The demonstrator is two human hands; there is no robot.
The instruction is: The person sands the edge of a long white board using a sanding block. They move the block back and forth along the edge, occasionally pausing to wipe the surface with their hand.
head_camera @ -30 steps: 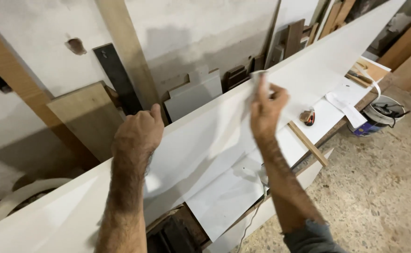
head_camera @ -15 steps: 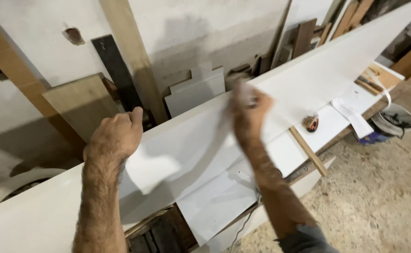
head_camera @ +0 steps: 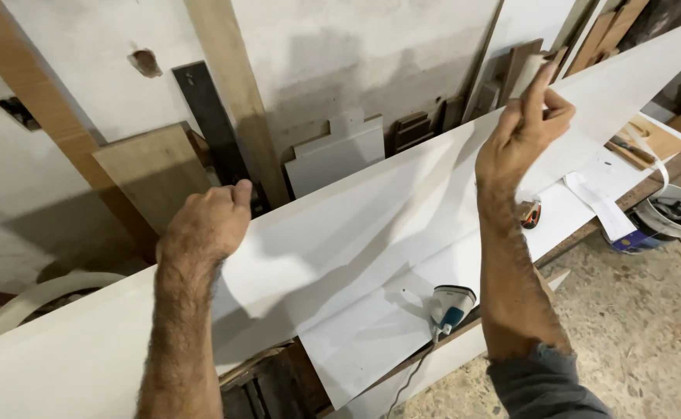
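White laminate covers the long board (head_camera: 340, 256) that stands on edge across the middle of the view, its long axis running from the near left up to the far right, where it passes out of the picture's top corner. The broad face looks toward the person and the thin upper edge points up, which is likely why it is held this way: the edge is within easy reach of both hands.

The left hand (head_camera: 207, 223) rests over that upper edge near the left half, fingers curled over the far side and thumb up; its grip is closed on the board, seemingly to keep it upright and steady. The right hand (head_camera: 520, 133) is raised just above the edge further right, its fingertips pinched together on a small pale strip (head_camera: 528, 74), apparently edge tape, held upright above the board. Whether the strip touches the edge cannot be told.

Behind and below the board lies a white bench (head_camera: 371, 341) top. On it sit a small iron (head_camera: 451, 304) with a blue and white body, near the front edge with its cord hanging down, and a small red and black tape measure (head_camera: 531, 214) just right of the right wrist. Further right are sheets of paper (head_camera: 600, 203) and a wooden offcut. A bucket (head_camera: 658, 221) with coiled cable stands on the speckled floor at the far right. Wooden planks (head_camera: 232, 93) and offcuts lean against the grey wall at the back.
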